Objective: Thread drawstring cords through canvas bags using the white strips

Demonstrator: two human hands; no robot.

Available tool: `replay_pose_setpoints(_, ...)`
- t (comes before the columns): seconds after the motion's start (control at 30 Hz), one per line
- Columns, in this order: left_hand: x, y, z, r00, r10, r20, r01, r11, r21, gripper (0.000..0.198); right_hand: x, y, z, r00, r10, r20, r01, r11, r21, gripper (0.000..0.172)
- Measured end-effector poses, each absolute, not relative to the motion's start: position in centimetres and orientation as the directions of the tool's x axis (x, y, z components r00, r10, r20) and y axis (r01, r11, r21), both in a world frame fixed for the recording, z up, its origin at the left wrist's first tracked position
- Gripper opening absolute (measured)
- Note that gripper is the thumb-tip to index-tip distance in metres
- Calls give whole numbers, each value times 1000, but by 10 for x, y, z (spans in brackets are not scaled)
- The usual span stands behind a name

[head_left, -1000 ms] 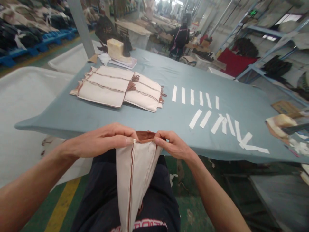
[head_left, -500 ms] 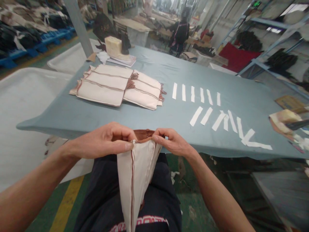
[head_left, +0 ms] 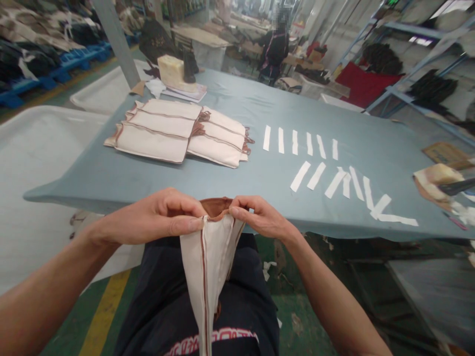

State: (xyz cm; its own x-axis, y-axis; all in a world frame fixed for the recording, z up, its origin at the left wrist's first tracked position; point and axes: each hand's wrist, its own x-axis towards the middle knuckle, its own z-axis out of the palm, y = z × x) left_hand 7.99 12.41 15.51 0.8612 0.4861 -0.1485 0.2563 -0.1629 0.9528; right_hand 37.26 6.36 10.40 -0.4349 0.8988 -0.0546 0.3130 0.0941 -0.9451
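A cream fabric bag [head_left: 215, 257] with brown piping and a brown lining hangs in front of my body, at the near edge of the table. My left hand [head_left: 174, 215] pinches the left side of its top edge between thumb and fingers. On the right side of that edge, my right hand [head_left: 258, 215] grips with thumb and forefinger. Between the hands the mouth of the bag gapes and shows the brown inside. Its lower end narrows toward my lap.
Flat cream bags [head_left: 156, 131] lie in overlapping stacks on the blue-green table [head_left: 237, 185]. White strips [head_left: 300, 175] are spread in two rows to their right. A foam block [head_left: 171, 71] stands at the back left. White tubs [head_left: 33, 163] are at the left; a person [head_left: 273, 52] is beyond.
The bag's mouth gapes a little wider, and its top edge has shifted slightly left at my right hand. Both hands keep their hold.
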Motion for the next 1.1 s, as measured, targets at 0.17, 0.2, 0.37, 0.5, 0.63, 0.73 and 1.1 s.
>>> replay_pose_setpoints(0.17,78,122,164,857,505,-102,255,-244,936,34,351,55,136,-486,869,92,243,235,-941,38)
replay_pose_setpoints(0.2,77,123,167,857,506,-97,257,-255,932,35,346,55,143,-493,862,117,227,257,-939,38)
replay_pose_setpoints(0.37,67,127,180,857,498,-134,316,-302,899,38,333,70,174,-640,768,17,225,209,-952,47)
replay_pose_setpoints(0.5,58,129,184,865,495,-82,300,-380,875,41,325,79,188,-666,746,-25,288,226,-931,60)
replay_pose_setpoints(0.63,54,123,181,860,502,-87,301,-361,883,40,314,75,177,-659,752,4,245,220,-944,58)
replay_pose_setpoints(0.73,55,116,179,834,541,-109,310,-296,904,38,308,69,165,-576,814,73,251,262,-932,46)
replay_pose_setpoints(1.1,57,107,181,813,557,-168,317,-181,931,36,302,55,162,-508,857,87,277,258,-926,19)
